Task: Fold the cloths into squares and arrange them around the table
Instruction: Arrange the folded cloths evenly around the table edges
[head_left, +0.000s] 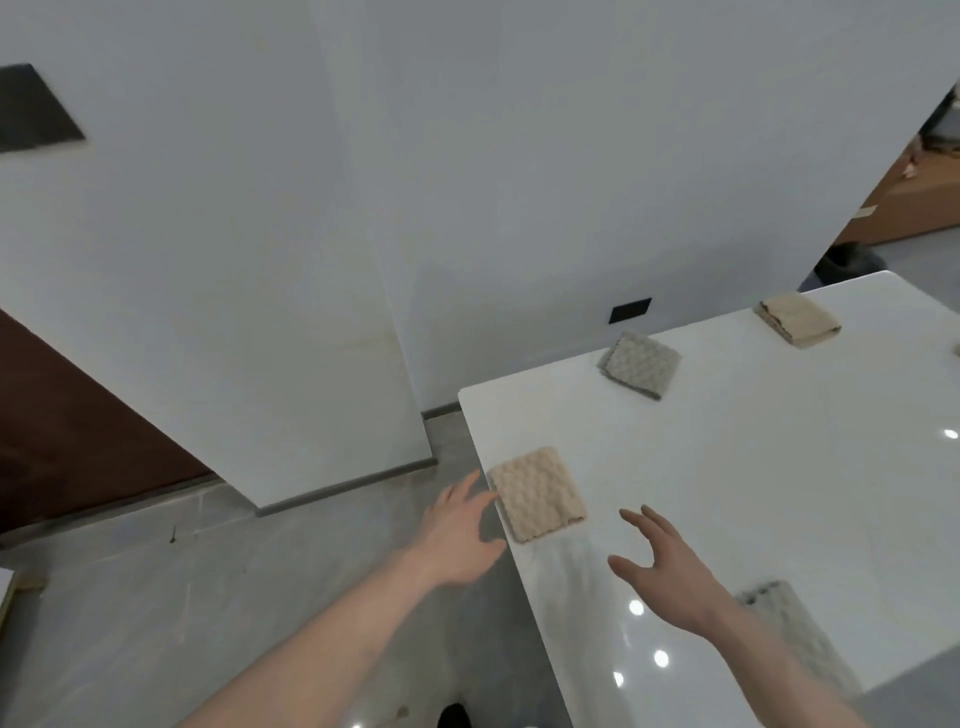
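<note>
White and glossy, the table (727, 493) fills the right side of your view, with small ceiling lights mirrored in its top and grey floor tiles (156, 597) beside it on the left.

Nearest to you, a grey cloth (795, 623) lies on the table by its near edge, partly hidden behind your right forearm; you cannot tell from here how neatly it is folded. Your right hand (670, 577) hovers over the tabletop with fingers spread and relaxed, holding nothing. Your left hand (457, 535) is stretched out just off the table's left edge, fingers straight and loose, also holding nothing.

Between the two hands and slightly beyond them, a beige cloth (537, 493) lies folded into a rough square at the table's left corner. Your left fingertips (485, 496) reach its left edge; whether they touch it is not clear. Your right hand is near the cloth's right side but apart from it.

Farther along the far edge, a grey folded cloth (640, 365) sits flat, and beyond it to the right a second beige folded cloth (797, 318) lies near the far corner, its layers showing at the side.

Behind the table stands a plain white wall (467, 182) carrying a small black plate (630, 310). No writing or label is readable anywhere.
</note>
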